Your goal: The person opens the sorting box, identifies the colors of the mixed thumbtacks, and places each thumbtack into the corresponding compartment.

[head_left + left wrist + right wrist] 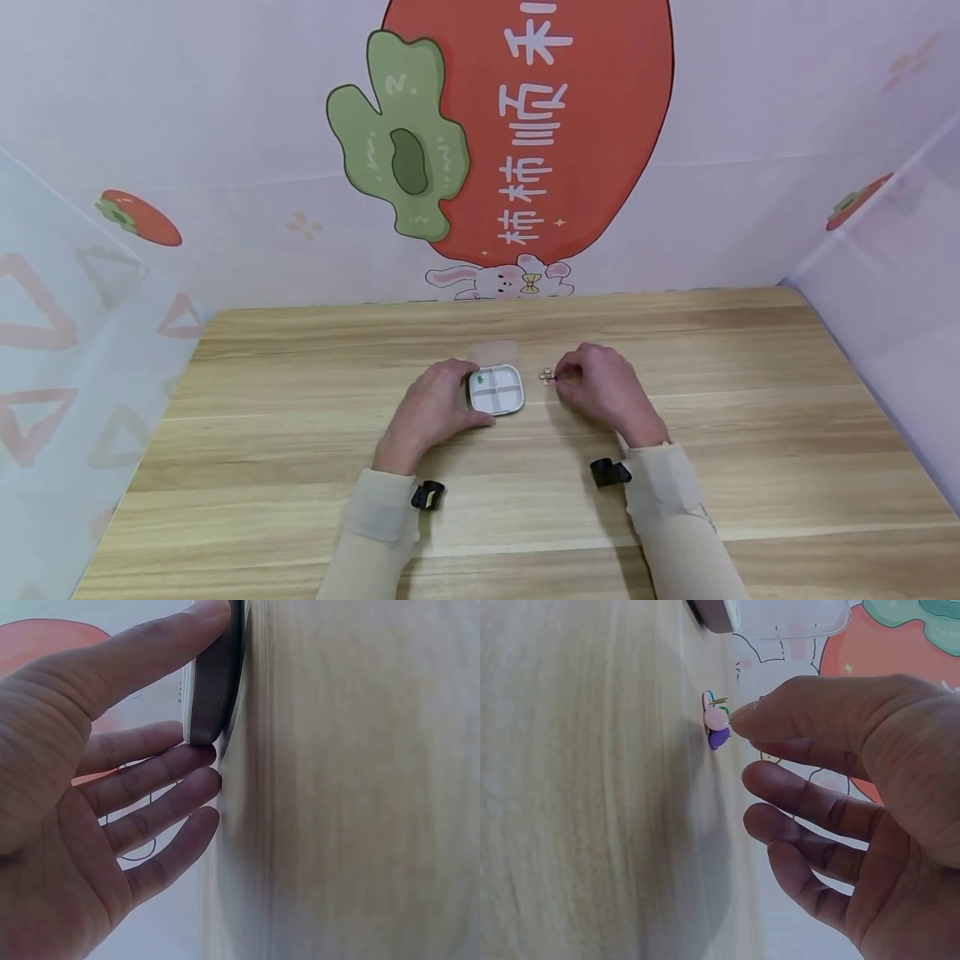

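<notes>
A small white box with four compartments lies on the table. One green thumbtack sits in its far left compartment. My left hand grips the box from the left, fingers at the far edge and thumb at the near edge. To the right is a small cluster of thumbtacks with pink and purple heads and some green and blue showing. The right hand has its thumb and index finger close together right at the cluster; I cannot tell whether they pinch a tack. Its other fingers are loosely bent.
The box's clear lid stands open on the far side. Wood-grain table surrounds the hands. Behind it rises a printed cloth backdrop, with more cloth at both sides. A black wrist camera is strapped at the left cuff.
</notes>
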`<action>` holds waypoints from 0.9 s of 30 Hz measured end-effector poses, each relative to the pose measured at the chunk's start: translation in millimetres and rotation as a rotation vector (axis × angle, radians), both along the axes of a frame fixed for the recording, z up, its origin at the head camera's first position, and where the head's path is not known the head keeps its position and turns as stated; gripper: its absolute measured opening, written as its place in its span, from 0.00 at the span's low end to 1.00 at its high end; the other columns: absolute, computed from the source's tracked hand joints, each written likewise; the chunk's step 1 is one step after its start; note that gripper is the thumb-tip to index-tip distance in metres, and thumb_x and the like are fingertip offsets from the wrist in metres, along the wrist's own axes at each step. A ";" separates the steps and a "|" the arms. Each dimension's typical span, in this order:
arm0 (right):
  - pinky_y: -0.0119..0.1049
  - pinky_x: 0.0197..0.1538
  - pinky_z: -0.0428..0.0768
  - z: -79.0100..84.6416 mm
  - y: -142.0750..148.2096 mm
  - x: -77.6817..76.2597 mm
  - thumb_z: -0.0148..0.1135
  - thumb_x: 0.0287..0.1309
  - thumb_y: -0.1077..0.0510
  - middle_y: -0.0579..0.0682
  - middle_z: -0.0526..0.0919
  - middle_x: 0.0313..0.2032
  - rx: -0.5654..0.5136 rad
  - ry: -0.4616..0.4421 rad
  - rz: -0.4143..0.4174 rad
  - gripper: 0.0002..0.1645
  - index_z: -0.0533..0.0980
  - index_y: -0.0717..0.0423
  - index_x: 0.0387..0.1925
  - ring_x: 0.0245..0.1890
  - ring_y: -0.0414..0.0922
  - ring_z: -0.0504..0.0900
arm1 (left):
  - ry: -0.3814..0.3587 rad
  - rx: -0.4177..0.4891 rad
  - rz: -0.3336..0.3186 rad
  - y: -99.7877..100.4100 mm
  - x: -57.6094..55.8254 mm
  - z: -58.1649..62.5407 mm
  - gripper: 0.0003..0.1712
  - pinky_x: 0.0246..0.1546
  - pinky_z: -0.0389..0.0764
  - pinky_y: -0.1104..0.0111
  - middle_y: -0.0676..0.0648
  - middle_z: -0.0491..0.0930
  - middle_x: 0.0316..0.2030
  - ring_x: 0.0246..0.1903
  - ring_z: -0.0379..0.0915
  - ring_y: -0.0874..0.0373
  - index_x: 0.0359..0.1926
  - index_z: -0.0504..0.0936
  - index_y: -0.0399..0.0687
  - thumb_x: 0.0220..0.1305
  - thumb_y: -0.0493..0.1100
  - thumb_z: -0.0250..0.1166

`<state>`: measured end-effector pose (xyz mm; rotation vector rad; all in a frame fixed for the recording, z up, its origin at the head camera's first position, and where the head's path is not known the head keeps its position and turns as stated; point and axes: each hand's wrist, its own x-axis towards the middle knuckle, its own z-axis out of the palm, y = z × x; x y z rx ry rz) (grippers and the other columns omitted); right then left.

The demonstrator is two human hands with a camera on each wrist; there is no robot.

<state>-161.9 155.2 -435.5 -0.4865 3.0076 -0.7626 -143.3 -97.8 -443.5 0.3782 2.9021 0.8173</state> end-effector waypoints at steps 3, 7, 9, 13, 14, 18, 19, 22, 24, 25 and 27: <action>0.37 0.36 0.71 -1.7 -0.1 -0.2 0.65 0.47 0.52 0.41 0.76 0.29 0.007 0.002 -0.006 0.05 0.81 0.45 0.29 0.30 0.40 0.72 | -0.003 -0.005 0.002 -0.4 0.0 -0.2 0.43 0.50 0.70 0.63 0.51 0.75 0.50 0.48 0.70 0.57 0.54 0.75 0.47 0.34 0.59 0.75; 0.37 0.35 0.71 -3.6 -1.3 -0.5 0.65 0.47 0.53 0.41 0.76 0.29 0.005 0.000 -0.011 0.04 0.81 0.45 0.29 0.30 0.40 0.72 | -0.003 -0.009 0.007 -0.7 -0.2 -0.5 0.43 0.49 0.70 0.63 0.51 0.75 0.50 0.47 0.70 0.58 0.54 0.75 0.48 0.34 0.59 0.75; 0.36 0.35 0.71 -4.1 -2.6 -0.7 0.65 0.47 0.53 0.41 0.76 0.29 0.002 -0.002 -0.015 0.04 0.81 0.45 0.29 0.30 0.40 0.72 | -0.002 -0.010 0.008 -0.7 -0.4 -0.6 0.43 0.49 0.70 0.64 0.51 0.75 0.50 0.47 0.70 0.58 0.54 0.75 0.48 0.35 0.59 0.75; 0.36 0.34 0.71 -5.3 -5.9 -0.6 0.64 0.47 0.54 0.42 0.75 0.29 -0.006 0.003 -0.015 0.05 0.81 0.47 0.30 0.30 0.40 0.71 | 0.002 -0.009 0.007 -1.0 -0.5 -1.1 0.43 0.49 0.70 0.64 0.51 0.75 0.50 0.47 0.70 0.58 0.54 0.75 0.48 0.35 0.59 0.75; 0.36 0.34 0.71 -5.6 -6.9 -0.7 0.64 0.47 0.54 0.42 0.75 0.28 -0.005 0.006 -0.020 0.05 0.81 0.47 0.30 0.29 0.40 0.71 | 0.001 -0.009 0.007 -1.0 -0.5 -1.2 0.43 0.49 0.70 0.64 0.51 0.75 0.50 0.47 0.70 0.59 0.54 0.74 0.48 0.35 0.59 0.75; 0.35 0.33 0.71 -7.5 -10.0 -0.9 0.64 0.48 0.54 0.41 0.74 0.27 0.003 0.030 -0.030 0.05 0.81 0.47 0.30 0.28 0.40 0.71 | -0.005 -0.007 0.012 -1.0 -0.3 -0.9 0.43 0.50 0.70 0.64 0.51 0.75 0.50 0.47 0.70 0.58 0.55 0.74 0.48 0.35 0.59 0.75; 0.36 0.33 0.71 -8.0 -10.6 -1.0 0.64 0.48 0.54 0.41 0.74 0.27 0.007 0.034 -0.033 0.05 0.81 0.47 0.29 0.28 0.40 0.71 | -0.007 -0.006 0.013 -1.0 -0.2 -0.8 0.43 0.50 0.70 0.64 0.51 0.75 0.50 0.47 0.70 0.58 0.55 0.74 0.48 0.35 0.59 0.75; 0.36 0.33 0.71 -9.1 -12.4 -1.0 0.64 0.48 0.53 0.41 0.74 0.27 0.021 0.043 -0.042 0.04 0.81 0.47 0.29 0.29 0.40 0.71 | -0.009 -0.007 0.015 -0.7 -0.3 -0.7 0.43 0.50 0.70 0.64 0.51 0.75 0.50 0.47 0.70 0.58 0.55 0.74 0.48 0.35 0.59 0.75; 0.37 0.33 0.71 -9.7 -13.2 -0.9 0.64 0.48 0.53 0.41 0.74 0.27 0.031 0.042 -0.045 0.04 0.81 0.47 0.28 0.29 0.41 0.71 | -0.012 -0.008 0.015 -0.5 -0.1 -0.8 0.43 0.50 0.70 0.64 0.51 0.75 0.50 0.47 0.70 0.58 0.55 0.74 0.48 0.35 0.59 0.75; 0.37 0.33 0.71 -10.1 -13.7 -1.0 0.64 0.48 0.54 0.42 0.74 0.27 0.034 0.041 -0.048 0.04 0.81 0.47 0.28 0.29 0.41 0.71 | -0.012 -0.009 0.015 -0.4 0.0 -0.7 0.43 0.50 0.70 0.64 0.51 0.74 0.50 0.47 0.70 0.58 0.55 0.74 0.48 0.35 0.59 0.75; 0.37 0.33 0.71 -11.0 -14.3 -1.0 0.64 0.48 0.54 0.42 0.74 0.27 0.042 0.039 -0.053 0.04 0.81 0.48 0.28 0.29 0.41 0.71 | -0.011 -0.010 0.013 -0.1 0.3 -0.7 0.43 0.50 0.70 0.64 0.51 0.75 0.50 0.47 0.70 0.58 0.55 0.74 0.47 0.35 0.58 0.75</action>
